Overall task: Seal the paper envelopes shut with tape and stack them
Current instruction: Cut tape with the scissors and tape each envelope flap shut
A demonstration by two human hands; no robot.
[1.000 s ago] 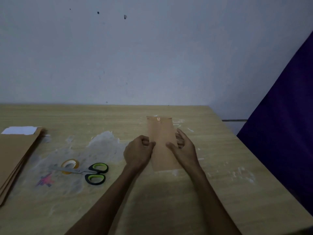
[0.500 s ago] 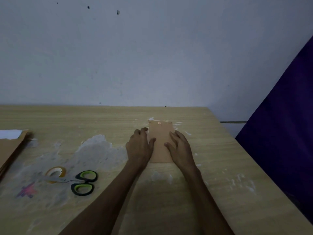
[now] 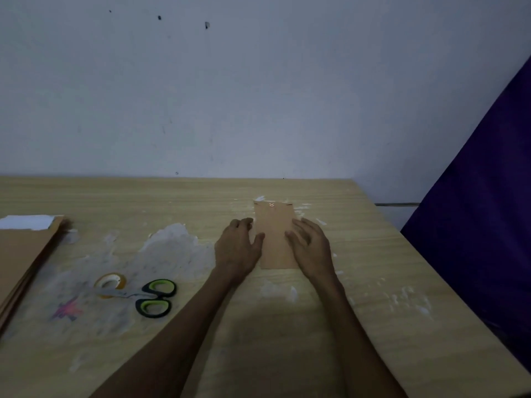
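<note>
A narrow brown paper envelope (image 3: 275,234) lies flat on the wooden table (image 3: 373,282), its long axis running from 6 toward 12 o'clock, with a small round clasp at its far end. The left hand (image 3: 237,248) lies palm down at the envelope's 9 o'clock edge, fingers straight and close together, thumb stretched across onto the paper. The right hand (image 3: 311,248) rests at the 3 o'clock edge, fingers straight and slightly spread, thumb on the paper. A second ago the left fingers were curled at that edge; now both hands lie flat, and the envelope sits farther toward 12 o'clock on the table, where it was half a second ago. Well off at 9 o'clock, a roll of tape (image 3: 110,284) lies under the blades of black-and-green scissors (image 3: 149,297). At the far 9 o'clock edge lies a stack of brown envelopes (image 3: 23,259) with a white sheet (image 3: 27,222) on top.
</note>
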